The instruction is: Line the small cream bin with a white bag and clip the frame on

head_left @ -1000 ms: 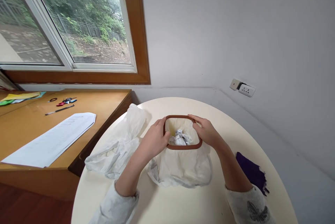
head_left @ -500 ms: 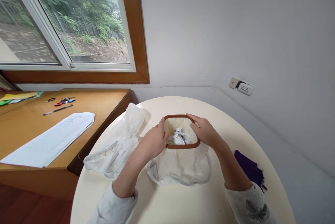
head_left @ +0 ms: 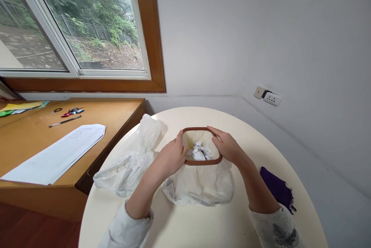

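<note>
A small trash bin lined with a translucent white plastic bag [head_left: 203,186] stands on the round table, its brown rim ring [head_left: 203,162] pressed over the liner. My left hand [head_left: 173,154] grips the left side of this ring, and my right hand [head_left: 227,145] holds its right side, with the index finger laid along the far corner. Crumpled white paper [head_left: 199,152] lies inside the bin. The liner's loose edge hangs outside the ring and spreads toward me.
Left of the bin, another white plastic bag [head_left: 130,163] lies on the cream table [head_left: 203,225]. A purple cloth [head_left: 276,188] rests near the right edge. The wooden desk [head_left: 121,111] bears paper sheets [head_left: 58,155], a pen [head_left: 65,121] and keys [head_left: 72,112].
</note>
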Available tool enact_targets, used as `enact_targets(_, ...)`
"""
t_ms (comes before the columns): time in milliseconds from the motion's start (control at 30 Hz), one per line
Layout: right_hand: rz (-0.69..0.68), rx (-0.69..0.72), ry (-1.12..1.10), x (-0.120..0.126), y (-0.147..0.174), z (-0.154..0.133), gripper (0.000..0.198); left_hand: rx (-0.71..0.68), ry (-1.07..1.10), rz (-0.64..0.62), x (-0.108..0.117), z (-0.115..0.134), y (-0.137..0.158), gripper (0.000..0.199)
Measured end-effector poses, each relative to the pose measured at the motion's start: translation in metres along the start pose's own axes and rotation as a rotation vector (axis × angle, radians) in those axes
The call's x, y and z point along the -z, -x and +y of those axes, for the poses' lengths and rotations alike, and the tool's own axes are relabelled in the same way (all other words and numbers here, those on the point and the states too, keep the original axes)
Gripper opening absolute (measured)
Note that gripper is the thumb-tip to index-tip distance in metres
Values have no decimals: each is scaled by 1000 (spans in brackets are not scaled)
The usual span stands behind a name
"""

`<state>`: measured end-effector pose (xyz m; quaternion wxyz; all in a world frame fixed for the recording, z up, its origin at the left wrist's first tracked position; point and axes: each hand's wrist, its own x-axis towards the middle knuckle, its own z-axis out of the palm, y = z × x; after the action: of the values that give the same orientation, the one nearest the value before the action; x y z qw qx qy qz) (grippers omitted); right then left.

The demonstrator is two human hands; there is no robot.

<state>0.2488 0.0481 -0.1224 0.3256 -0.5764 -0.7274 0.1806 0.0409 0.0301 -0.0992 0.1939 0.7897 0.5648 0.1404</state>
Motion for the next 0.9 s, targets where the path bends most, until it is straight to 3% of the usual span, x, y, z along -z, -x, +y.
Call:
enact_targets(300,19,-32,-96,-3,-2,4,42,44,16,63,-5,0,-3,51)
enact_targets(400,100,-43,-143,-1,4,10,43,40,8,227,-7,1,-1,49)
enact_targets(467,174,-52,-139,6,14,19,47,-51,10,377,-5,3,6,45)
enact_targets(533,213,-81,-96,16,28,32,48,-193,13,429,-2,8,18,37)
enact_targets(733,118,-216,227,36,90,80,49,-563,-172,241,-15,11,41,28)
enact_targets(900,37,-319,451,24,143,122,50,-614,-282,232,-29,1,36,35)
